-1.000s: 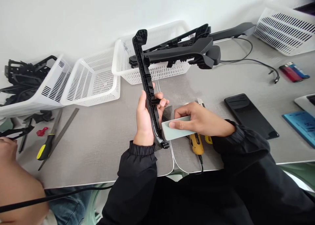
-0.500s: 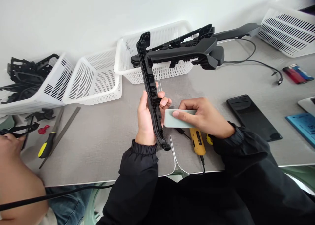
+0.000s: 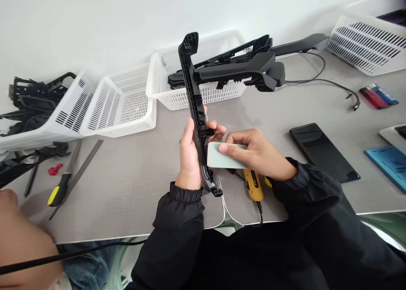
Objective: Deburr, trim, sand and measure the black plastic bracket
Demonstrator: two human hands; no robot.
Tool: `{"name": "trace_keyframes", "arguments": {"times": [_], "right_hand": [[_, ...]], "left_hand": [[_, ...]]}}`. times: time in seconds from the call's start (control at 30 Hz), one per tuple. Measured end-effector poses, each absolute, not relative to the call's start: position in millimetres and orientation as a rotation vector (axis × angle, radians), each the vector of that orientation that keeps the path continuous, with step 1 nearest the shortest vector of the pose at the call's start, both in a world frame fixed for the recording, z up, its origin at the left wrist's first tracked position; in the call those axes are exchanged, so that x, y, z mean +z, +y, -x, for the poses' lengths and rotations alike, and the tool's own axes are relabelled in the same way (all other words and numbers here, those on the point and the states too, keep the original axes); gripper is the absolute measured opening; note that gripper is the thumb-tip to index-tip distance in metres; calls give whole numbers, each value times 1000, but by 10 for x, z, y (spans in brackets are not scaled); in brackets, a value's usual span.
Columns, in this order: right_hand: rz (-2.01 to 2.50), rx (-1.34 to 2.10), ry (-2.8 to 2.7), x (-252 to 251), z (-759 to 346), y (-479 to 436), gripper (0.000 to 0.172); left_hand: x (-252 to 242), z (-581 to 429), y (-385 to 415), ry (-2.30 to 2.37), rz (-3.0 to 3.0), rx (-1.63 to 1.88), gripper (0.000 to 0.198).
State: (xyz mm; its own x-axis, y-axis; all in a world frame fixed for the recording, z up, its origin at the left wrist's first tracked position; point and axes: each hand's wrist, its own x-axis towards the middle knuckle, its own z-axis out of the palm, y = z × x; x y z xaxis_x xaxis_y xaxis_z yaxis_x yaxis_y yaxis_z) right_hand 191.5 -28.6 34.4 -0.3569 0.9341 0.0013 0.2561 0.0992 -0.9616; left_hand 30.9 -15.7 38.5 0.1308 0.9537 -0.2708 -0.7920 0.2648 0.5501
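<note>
My left hand [image 3: 189,161] is closed around a long black plastic trim part [image 3: 196,99], held upright and slightly tilted above the table, its ribbed inner side facing me. Between the thumb and fingers of my right hand [image 3: 256,152] is a flat pale-green rectangular pad [image 3: 223,155], perhaps a sanding pad. The pad's left edge meets or overlaps the lower half of the trim part; I cannot tell whether it presses on it. Below my right hand lies a yellow corded tool [image 3: 253,186].
Behind my hands, a white basket [image 3: 165,99] holds more black trim parts [image 3: 234,68]. Another white basket [image 3: 119,131] stands left of it. A black phone [image 3: 324,152] lies at right. Files [image 3: 60,188] and a co-worker's arm [image 3: 25,239] are at left.
The pad in my right hand has moved slightly left against the trim part, which has turned a little. At far left, the co-worker's hand has drawn back and a black part there has shifted.
</note>
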Motion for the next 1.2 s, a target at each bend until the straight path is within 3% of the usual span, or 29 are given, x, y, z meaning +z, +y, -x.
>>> {"name": "trace_keyframes", "arguments": {"times": [0.33, 0.53, 0.73, 1.07, 1.2], "right_hand": [[1178, 1154, -1533, 367, -1991, -256, 60], [922, 1415, -1330, 350, -1946, -295, 41], [763, 1130, -1490, 270, -1870, -337, 20], [779, 592, -1956, 190, -1803, -338, 42], [841, 500, -1977, 168, -1766, -341, 44]], "left_hand": [[339, -294, -142, 626, -334, 1332, 37], [384, -292, -121, 732, -309, 1313, 39], [357, -305, -88, 746, -275, 1341, 39], [334, -316, -136, 756, -245, 1262, 42], [295, -329, -128, 759, -246, 1264, 42]]}}
